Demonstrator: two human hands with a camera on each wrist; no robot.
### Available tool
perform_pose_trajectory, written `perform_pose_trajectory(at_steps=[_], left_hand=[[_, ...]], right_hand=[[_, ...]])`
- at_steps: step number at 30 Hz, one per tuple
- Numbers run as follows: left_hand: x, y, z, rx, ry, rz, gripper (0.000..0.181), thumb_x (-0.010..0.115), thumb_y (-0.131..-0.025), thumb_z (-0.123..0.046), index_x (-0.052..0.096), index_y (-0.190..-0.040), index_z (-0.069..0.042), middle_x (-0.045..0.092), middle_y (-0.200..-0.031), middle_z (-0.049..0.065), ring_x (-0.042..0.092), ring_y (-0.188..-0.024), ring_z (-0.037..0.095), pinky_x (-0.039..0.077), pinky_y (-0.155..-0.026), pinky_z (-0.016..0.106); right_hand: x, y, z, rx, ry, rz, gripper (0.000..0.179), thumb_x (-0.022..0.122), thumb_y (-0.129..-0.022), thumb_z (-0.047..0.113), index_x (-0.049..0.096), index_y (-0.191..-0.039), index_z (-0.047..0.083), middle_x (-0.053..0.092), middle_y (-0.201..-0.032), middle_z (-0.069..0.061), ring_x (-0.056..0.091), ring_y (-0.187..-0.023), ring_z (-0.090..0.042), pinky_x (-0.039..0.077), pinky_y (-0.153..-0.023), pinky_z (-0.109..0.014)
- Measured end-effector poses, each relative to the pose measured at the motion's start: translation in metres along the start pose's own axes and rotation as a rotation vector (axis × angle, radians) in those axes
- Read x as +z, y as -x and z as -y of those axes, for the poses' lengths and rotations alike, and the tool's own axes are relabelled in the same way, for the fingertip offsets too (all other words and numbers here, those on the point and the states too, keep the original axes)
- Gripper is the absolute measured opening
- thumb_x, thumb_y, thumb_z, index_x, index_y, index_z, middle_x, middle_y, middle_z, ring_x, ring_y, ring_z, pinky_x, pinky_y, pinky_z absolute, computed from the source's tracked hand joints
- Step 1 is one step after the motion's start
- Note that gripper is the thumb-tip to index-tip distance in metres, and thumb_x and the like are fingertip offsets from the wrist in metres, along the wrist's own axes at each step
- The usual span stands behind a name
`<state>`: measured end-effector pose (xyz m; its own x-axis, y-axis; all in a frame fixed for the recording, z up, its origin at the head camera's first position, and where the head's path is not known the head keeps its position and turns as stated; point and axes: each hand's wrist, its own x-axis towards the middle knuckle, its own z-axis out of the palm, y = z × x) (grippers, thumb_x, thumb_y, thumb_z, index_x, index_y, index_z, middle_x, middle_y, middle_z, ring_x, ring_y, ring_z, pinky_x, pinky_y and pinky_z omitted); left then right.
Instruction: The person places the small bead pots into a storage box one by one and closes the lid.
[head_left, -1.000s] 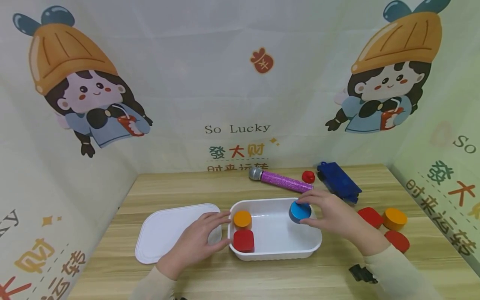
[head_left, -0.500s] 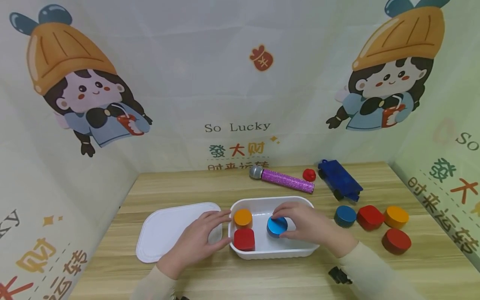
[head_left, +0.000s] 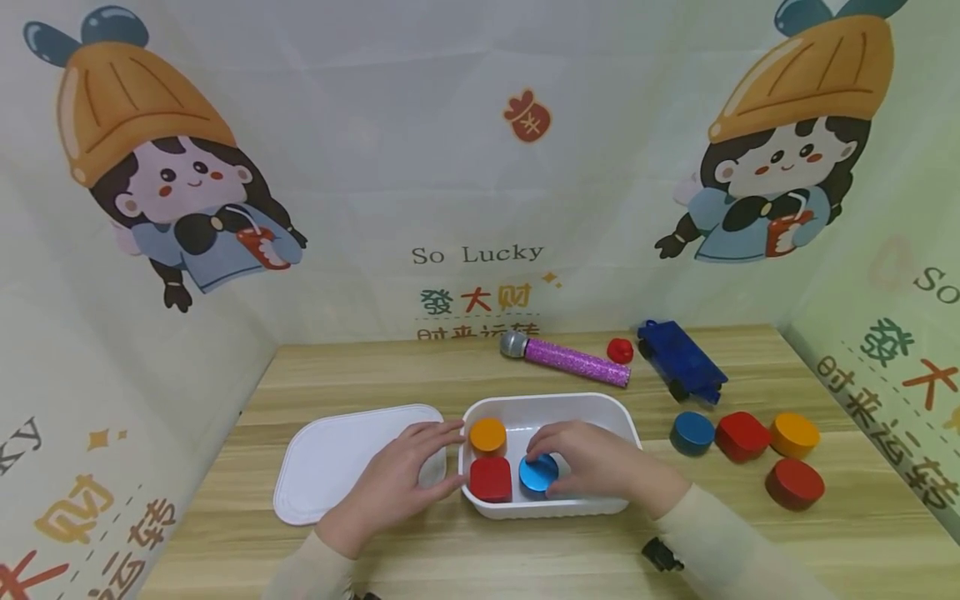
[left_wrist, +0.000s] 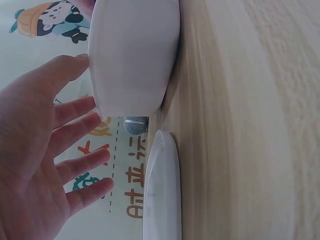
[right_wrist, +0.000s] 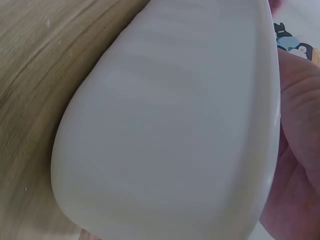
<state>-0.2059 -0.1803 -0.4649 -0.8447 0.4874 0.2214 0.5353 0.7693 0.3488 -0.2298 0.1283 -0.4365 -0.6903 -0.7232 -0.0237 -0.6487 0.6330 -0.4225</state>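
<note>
Inside a white plastic box (head_left: 570,507), my right hand (head_left: 603,462) pinches a blue round block (head_left: 538,473) between thumb and fingers, just right of a red squarish block (head_left: 491,481). An orange round block (head_left: 487,436) sits behind the red one, at the box's left end. My left hand (head_left: 397,477) rests with spread, fairly straight fingers against the left rim; the left wrist view shows its thumb at the edge of the box (left_wrist: 135,55). In the right wrist view the box wall (right_wrist: 170,115) hides the block and most fingers.
A white lid (head_left: 337,462) lies left of the box. Behind are a purple glitter microphone (head_left: 573,361), a small red object (head_left: 619,351) and a blue wheeled toy (head_left: 682,360). At right stand a blue block (head_left: 692,433), an orange block (head_left: 795,435) and two red blocks (head_left: 742,436).
My right hand has carried the blue block from the box's right end leftward and toward the front, beside the red block. My left hand has stayed at the left rim.
</note>
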Motion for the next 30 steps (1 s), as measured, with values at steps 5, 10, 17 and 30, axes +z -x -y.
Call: perform_pose_trajectory(at_steps=[5,10,17,30], left_hand=[[-0.001,-0.001,-0.001,0.001,0.002,0.000,0.055,0.074,-0.093,-0.048,0.065,-0.140,-0.023,0.056,-0.154,-0.002,0.051,-0.140,0.024,0.049,-0.112,0.052],[-0.001,-0.001,-0.002,-0.006,-0.001,0.008,0.055,0.074,-0.092,-0.048,0.065,-0.141,-0.023,0.056,-0.154,-0.002,0.051,-0.140,0.024,0.049,-0.112,0.052],[-0.001,0.000,-0.002,-0.002,0.002,0.004,0.055,0.076,-0.091,-0.046,0.065,-0.140,-0.022,0.056,-0.153,-0.002,0.051,-0.140,0.024,0.049,-0.112,0.051],[-0.002,0.000,-0.002,-0.003,0.002,0.002,0.055,0.076,-0.091,-0.046,0.066,-0.139,-0.022,0.057,-0.153,0.000,0.052,-0.139,0.024,0.050,-0.111,0.052]], right_hand=[[0.002,-0.002,0.001,-0.010,-0.002,0.019,0.038,0.088,-0.082,0.019,0.077,-0.118,0.013,0.075,-0.121,0.001,0.068,-0.114,-0.017,0.056,-0.105,-0.041],[0.003,-0.003,0.001,-0.005,-0.017,0.029,0.037,0.087,-0.084,0.019,0.077,-0.119,0.014,0.075,-0.122,0.002,0.068,-0.115,-0.017,0.055,-0.106,-0.042],[0.004,-0.002,0.000,0.032,-0.020,0.040,0.040,0.087,-0.083,0.020,0.077,-0.122,0.016,0.072,-0.130,-0.001,0.065,-0.121,-0.021,0.055,-0.107,-0.045],[-0.011,0.024,-0.016,0.076,0.015,-0.088,0.037,0.083,-0.088,0.015,0.074,-0.124,0.011,0.068,-0.134,-0.009,0.061,-0.127,-0.032,0.052,-0.108,-0.053]])
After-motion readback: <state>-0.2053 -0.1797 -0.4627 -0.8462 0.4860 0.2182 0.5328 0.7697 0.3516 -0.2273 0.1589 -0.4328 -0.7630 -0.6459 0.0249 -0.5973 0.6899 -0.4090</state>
